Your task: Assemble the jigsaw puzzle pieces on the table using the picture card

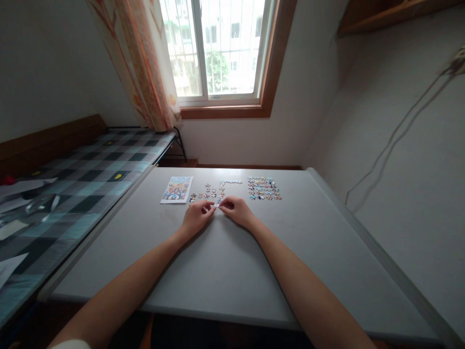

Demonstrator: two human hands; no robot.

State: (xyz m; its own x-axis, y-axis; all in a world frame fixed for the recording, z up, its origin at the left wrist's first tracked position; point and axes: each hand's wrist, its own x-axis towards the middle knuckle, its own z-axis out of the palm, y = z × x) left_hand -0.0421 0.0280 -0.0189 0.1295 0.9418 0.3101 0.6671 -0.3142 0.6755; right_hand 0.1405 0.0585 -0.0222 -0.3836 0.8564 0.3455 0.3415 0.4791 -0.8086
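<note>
My left hand (199,214) and my right hand (235,209) meet over the middle of the table, their fingertips almost touching. Between them is a small, pale jigsaw puzzle piece (217,205), pinched at its sides by both hands. Just beyond the fingers, joined pieces make a corner-shaped puzzle border (231,182), with one strip running away from me and another to the right. Loose puzzle pieces (208,189) lie left of this border, some partly behind my left hand. Farther right, a block of many spread pieces (264,188) sits beyond my right hand.
A printed picture sheet (177,189) lies on the grey-white table (225,271), left of the pieces. To the left stands a bed with a checked cover (119,160), with papers and a clear plastic bag on it. A window (218,53) and curtain (141,63) are ahead.
</note>
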